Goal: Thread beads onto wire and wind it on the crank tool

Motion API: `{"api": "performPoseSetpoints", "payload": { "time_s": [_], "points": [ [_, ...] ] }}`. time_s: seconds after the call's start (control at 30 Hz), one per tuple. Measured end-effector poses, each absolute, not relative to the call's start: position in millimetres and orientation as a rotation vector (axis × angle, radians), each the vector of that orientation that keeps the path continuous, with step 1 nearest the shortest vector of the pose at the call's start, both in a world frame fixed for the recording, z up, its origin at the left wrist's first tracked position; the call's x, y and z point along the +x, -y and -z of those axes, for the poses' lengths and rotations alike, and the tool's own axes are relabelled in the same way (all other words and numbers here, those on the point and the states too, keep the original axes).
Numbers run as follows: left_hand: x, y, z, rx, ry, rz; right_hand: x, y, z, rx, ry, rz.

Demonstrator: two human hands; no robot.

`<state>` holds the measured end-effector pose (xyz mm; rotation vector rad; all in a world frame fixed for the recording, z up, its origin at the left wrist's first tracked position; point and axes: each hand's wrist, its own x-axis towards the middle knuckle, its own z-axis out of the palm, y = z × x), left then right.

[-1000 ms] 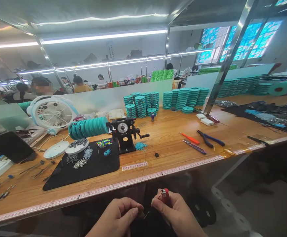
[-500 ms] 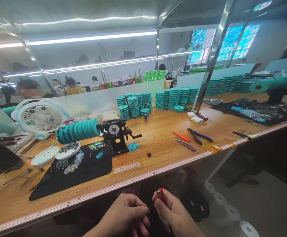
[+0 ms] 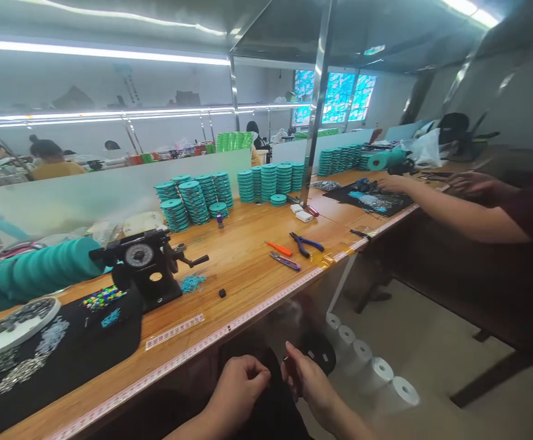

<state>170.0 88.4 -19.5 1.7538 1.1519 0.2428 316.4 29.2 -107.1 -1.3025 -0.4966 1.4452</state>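
Observation:
Below the bench's front edge, over my lap, my left hand [image 3: 242,386] has its thumb and fingertips pinched together; whatever lies between them is too small to make out. To its right, my right hand [image 3: 311,380] is closed around a red lighter [image 3: 290,370], mostly covered by the fingers and thumb. A small gap separates the two hands. On the bench above them lie a small black block [image 3: 222,293] and a heap of short blue pieces [image 3: 193,283], beside a black winding machine [image 3: 145,269] with a crank.
Teal spools [image 3: 195,201] stand in stacks along the divider. Pliers [image 3: 304,243], an orange-handled tool [image 3: 279,249] and snips [image 3: 285,261] lie mid-bench. A black mat [image 3: 106,348] carries beads and metal parts. At right, a co-worker's arm [image 3: 468,208] reaches over another mat. White rolls [image 3: 403,391] stand on the floor.
The view has swung right, bringing a co-worker's arms into sight and the fan mostly out. My right hand has turned, and the lighter's top shows less. The left hand stays pinched.

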Motion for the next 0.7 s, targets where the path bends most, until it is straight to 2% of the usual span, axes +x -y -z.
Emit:
{"api": "performPoseSetpoints", "payload": {
  "time_s": [0.3,0.7],
  "points": [
    [212,-107,37,1.965,-1.179,-0.192,332,-50,123,-1.284,0.314,-1.401],
    [221,-108,44,2.023,-1.132,-0.104,337,-50,135,-1.283,0.294,-1.388]
  ]
}}
